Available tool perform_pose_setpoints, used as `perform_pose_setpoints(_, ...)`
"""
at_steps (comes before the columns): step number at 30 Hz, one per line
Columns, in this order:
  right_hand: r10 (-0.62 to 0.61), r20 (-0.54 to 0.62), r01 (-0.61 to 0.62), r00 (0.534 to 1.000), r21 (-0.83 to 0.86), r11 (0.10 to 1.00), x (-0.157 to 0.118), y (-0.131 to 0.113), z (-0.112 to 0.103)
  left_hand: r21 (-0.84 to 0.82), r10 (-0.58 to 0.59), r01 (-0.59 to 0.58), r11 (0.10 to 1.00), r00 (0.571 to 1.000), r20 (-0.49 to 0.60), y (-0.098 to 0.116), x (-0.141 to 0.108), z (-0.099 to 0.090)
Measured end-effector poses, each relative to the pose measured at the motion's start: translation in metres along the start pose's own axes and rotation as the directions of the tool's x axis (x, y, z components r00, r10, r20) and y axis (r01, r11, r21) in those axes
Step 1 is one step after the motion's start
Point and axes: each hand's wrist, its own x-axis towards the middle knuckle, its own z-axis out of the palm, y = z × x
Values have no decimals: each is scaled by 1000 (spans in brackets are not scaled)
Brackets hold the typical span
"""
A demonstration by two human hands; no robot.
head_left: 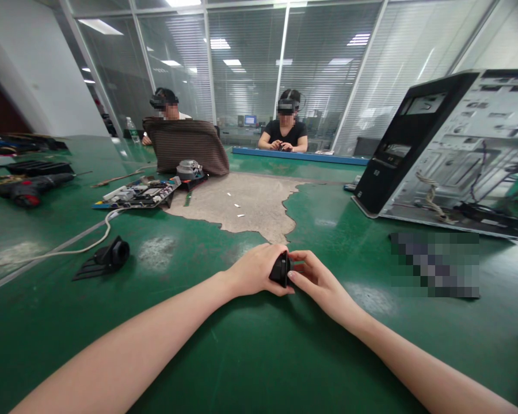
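A small black plastic part (pixel 280 270) is held just above the green table in front of me; its exact kind I cannot make out. My left hand (pixel 259 269) wraps round it from the left, hiding much of its body. From the right, the thumb and fingertips of my right hand (pixel 317 279) pinch its round-looking end. To the left on the table lies a black plastic piece with a round opening and a slatted base (pixel 107 257).
An open computer case (pixel 457 149) stands at the right, near a pixelated dark strip (pixel 435 264). Left are a circuit board (pixel 140 192), a cooler fan (pixel 190 171), a white cable (pixel 103 233) and a power drill (pixel 30 187). Two people sit opposite.
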Motion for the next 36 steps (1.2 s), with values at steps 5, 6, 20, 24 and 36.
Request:
perform_pose_setpoints(5, -78, 15, 77, 997, 36, 996, -2, -2, -1, -12, 1, -1, 1000, 1000, 4, 0, -1, 0)
perform_pose_setpoints(6, -93, 3, 93, 996, 34, 995, -2, -2, -2, -11, 1, -1, 1000, 1000, 2, 0, -1, 0)
perform_pose_setpoints(20, -2, 5, 2, 1000, 6, 1000, -1, 1, -1, 9, 8, -8, 1000, 1000, 1, 0, -1, 0)
perform_pose_setpoints(24, -92, 13, 92, 996, 12, 996, -2, 0, -1, 8, 12, -12, 1000, 1000, 4, 0, -1, 0)
perform_pose_setpoints(36, -39, -28, 39, 999, 15, 999, 0, 5, -1, 6, 3, -3, 1000, 1000, -3, -1, -1, 0)
